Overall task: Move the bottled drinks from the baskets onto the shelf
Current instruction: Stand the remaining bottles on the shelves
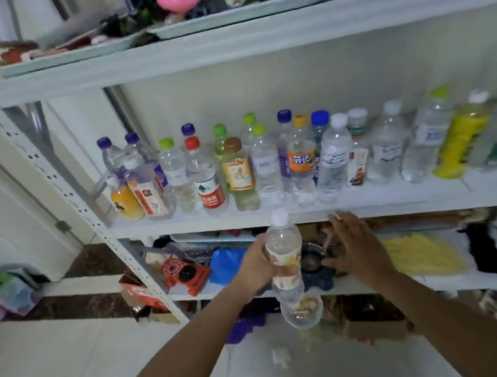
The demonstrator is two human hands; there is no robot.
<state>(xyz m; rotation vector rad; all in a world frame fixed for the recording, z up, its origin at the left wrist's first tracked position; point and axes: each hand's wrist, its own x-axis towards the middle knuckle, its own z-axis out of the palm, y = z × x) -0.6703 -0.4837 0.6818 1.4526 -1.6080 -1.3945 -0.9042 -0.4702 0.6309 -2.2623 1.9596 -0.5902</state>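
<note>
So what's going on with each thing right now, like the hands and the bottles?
Left hand: closed around a bottle.
Right hand: open, empty, next to the bottle.
Held bottle: upright, white cap on, below the shelf edge.
Shelf: crowded with standing bottles.
Red-cap bottle: upright, capped.
Orange soda bottle: upright, yellow cap on.
Yellow bottle: leaning, capped.

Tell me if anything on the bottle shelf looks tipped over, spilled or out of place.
Nothing looks spilled. The bottles on the middle shelf stand upright; those at the far right, such as the yellow bottle, seem to lean, but that edge is blurred. One bottle is in the left hand, below the shelf edge.
</note>
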